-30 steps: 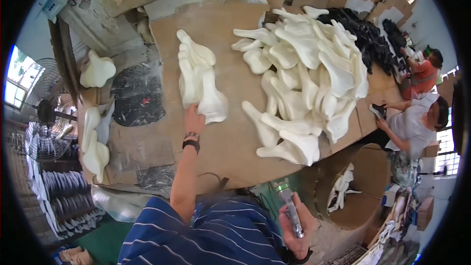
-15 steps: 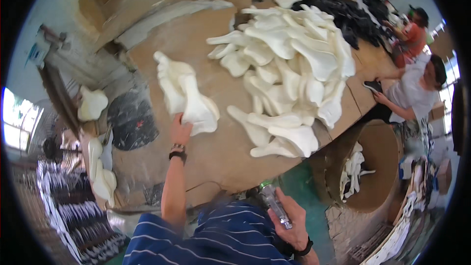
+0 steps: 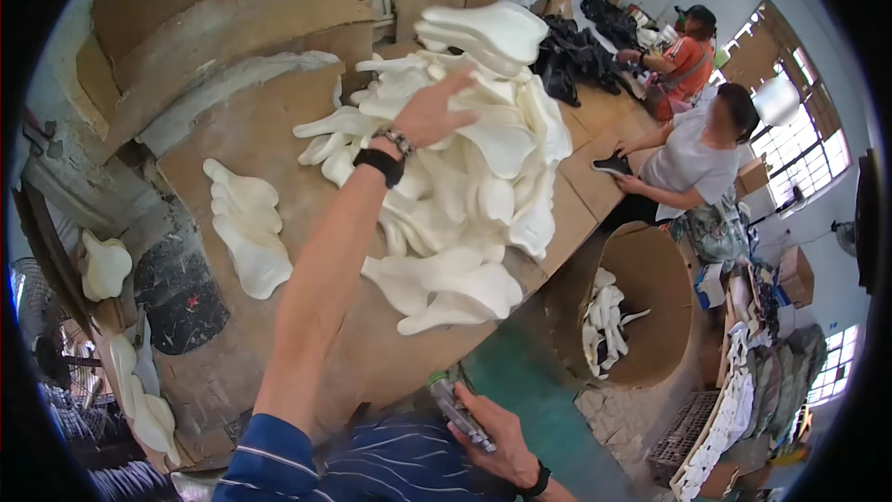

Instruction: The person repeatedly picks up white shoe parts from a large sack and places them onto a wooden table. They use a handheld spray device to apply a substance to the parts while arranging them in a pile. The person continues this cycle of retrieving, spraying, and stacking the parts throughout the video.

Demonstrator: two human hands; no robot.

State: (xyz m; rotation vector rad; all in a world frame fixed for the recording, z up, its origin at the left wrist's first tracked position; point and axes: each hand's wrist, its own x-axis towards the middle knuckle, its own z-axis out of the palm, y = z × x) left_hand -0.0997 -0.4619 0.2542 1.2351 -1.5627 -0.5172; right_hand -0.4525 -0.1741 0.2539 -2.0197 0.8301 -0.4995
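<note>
My left hand [image 3: 435, 112] reaches over a heap of smooth white moulded pieces [image 3: 446, 177], its fingers spread and nothing held in them. Just beyond the fingertips, one or more white pieces [image 3: 488, 33] show at the top of the heap; whether they rest on it or are in the air, I cannot tell. Low in front of my body, my right hand [image 3: 497, 432] is wrapped round a silver cylindrical hand tool [image 3: 467, 420] with a green end. Left of the heap, white lobed pieces [image 3: 246, 228] lie on the cardboard-covered table [image 3: 372, 363].
A round brown cardboard bin [image 3: 650, 316] with white scraps stands right of the table. Black material [image 3: 567, 56] lies beyond the heap. A person in white [image 3: 692, 158] holds a dark shoe [image 3: 613, 164]; another in orange [image 3: 688, 65] works farther back. More white pieces [image 3: 104, 265] sit left.
My left hand has left the white pieces on the left and swung up and right over the heap. White pieces now show at its top. The view has shifted; my right hand keeps its tool.
</note>
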